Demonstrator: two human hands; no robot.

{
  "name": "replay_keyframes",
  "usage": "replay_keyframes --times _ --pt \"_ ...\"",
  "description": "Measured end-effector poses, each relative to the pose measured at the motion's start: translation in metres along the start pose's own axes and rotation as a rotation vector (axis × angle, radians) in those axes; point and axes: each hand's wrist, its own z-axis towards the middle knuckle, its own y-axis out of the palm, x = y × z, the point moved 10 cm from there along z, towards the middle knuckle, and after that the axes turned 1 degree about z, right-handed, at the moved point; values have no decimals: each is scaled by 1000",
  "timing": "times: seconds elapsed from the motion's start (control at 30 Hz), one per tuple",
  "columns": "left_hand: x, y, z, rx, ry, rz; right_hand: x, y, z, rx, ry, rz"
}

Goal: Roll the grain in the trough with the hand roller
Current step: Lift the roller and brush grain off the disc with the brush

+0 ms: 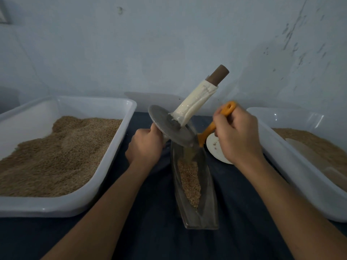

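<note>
Nearest: metal trough [195, 186] on dark tabletop [150, 231], grain [189, 181] along its middle. Above far end, hand roller [172, 126] tilted, disc lifted clear of grain. Left hand [145, 145], fingers curled round lower handle. Right hand [237, 134] gripping orange brush [216, 122] against disc edge. White trays [65, 205] of grain either side.

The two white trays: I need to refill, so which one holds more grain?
The left tray, heaped with grain; the right tray holds a shallower layer.
</note>
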Motion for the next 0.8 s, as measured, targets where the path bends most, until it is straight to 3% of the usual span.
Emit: replay_keyframes --times 0.23,0.4,0.53,0.8 --pt "3 -2 -2 2 27 -6 -34 -29 6 61 13 41" --pt "4 1 -2 -28 11 108 -43 -14 -12 -69 42 42" --pt "6 -3 -9 -23 31 -35 -39 4 -24 -143 49 -3" --pt "9 -7 -12 -29 34 -33 -33 5 -27 -78 -32 -102"
